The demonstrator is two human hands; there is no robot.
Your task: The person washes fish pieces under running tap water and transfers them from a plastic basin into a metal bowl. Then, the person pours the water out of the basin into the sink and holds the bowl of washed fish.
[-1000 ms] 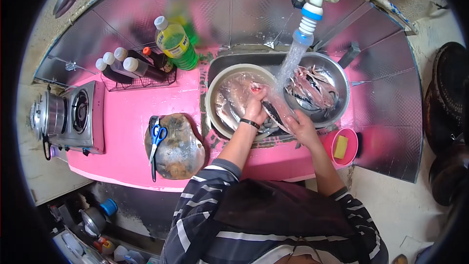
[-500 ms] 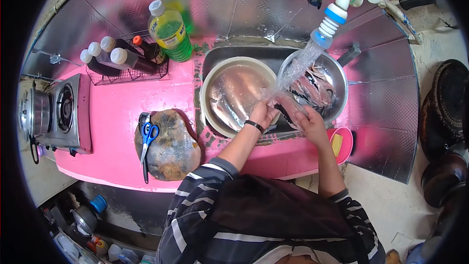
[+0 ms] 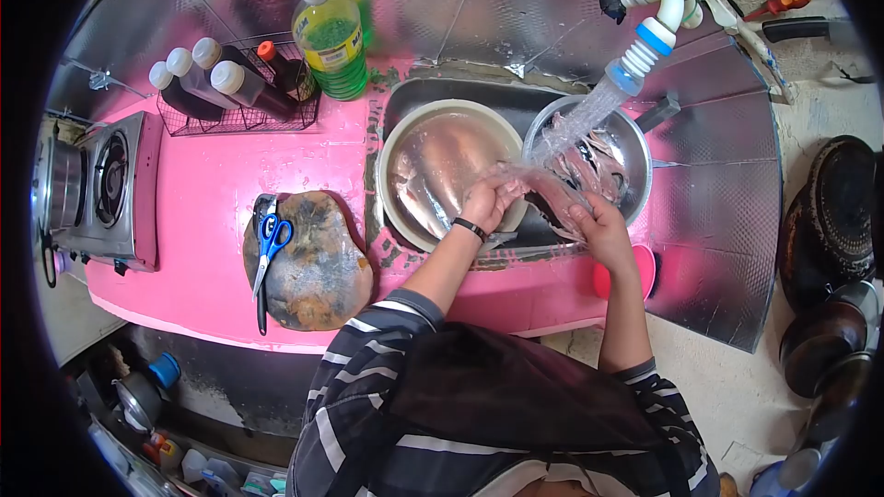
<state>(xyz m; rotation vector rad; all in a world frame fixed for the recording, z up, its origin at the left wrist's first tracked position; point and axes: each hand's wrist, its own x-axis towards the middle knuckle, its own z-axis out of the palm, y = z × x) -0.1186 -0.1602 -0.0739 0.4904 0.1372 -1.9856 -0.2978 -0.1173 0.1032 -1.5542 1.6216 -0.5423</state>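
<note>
A dark-backed fish (image 3: 550, 200) with a pale pinkish underside stretches between my two hands over the sink's front edge. My left hand (image 3: 488, 202) is closed on its left end, beside the rim of a beige basin (image 3: 389, 212). At the other end my right hand (image 3: 603, 224) grips the fish between thumb and fingers. Water from the white-and-blue faucet (image 3: 642, 57) pours down towards the fish and my left hand. Behind my right hand, more fish pieces (image 3: 603, 170) lie in a steel bowl (image 3: 646, 170). Cloudy water fills the basin, with pale fish (image 3: 414, 193) in it.
Both vessels stand in a dark sink (image 3: 460, 87). Blue scissors (image 3: 269, 244) and a black-handled knife (image 3: 261, 308) rest on a stone-like board (image 3: 318, 267) at left. Further off are a green soap bottle (image 3: 333, 55), a bottle rack (image 3: 230, 120) and a gas stove (image 3: 115, 193).
The view has shifted slightly. Both hands still hold the fish, which has tilted a little, and the water still runs.
</note>
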